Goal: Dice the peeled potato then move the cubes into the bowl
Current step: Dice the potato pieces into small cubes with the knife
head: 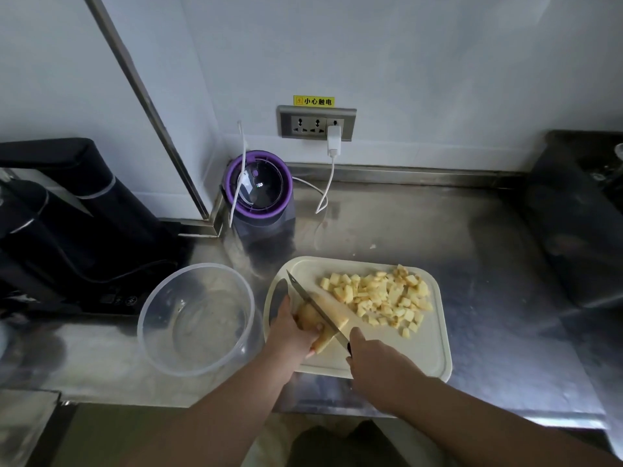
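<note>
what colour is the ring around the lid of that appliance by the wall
Purple, around a dark lid on the appliance, beside the wall socket. Head view, the only one, shows it clearly.

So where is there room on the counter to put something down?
Best: the bare steel counter right of the cutting board, up to the dark unit. Also a strip behind the board, right of the white cable. Crowded: the left, with the bowl and black machine, and the board itself, with potato cubes, knife, left hand and right hand.
</note>
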A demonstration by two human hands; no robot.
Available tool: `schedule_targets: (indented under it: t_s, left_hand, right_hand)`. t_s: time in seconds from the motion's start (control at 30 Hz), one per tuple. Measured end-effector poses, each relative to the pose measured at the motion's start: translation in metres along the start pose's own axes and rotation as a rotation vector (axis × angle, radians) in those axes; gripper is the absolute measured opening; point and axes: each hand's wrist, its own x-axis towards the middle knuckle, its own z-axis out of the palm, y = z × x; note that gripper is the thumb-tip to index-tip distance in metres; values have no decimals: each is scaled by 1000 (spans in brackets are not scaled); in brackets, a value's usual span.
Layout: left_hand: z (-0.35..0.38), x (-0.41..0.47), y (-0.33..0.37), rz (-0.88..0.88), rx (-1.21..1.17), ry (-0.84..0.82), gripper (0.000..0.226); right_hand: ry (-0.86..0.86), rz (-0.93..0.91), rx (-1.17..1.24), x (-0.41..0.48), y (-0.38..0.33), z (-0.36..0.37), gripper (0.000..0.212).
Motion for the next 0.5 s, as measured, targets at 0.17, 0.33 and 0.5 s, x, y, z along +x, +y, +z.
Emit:
schedule_targets:
  t_s: [0.17,0.33,0.5]
  left_hand:
    - [-1,-2,0,3,26,0,89]
    - [-1,-3,1,-33,-20,-1,90]
    - [-1,0,-7,-13,-2,3,89]
  right_hand:
    - [-27,37,0,0,2,7,45]
    - [-35,-23,-61,3,3,2,47]
    - [-15,3,-82,2,3,9,47]
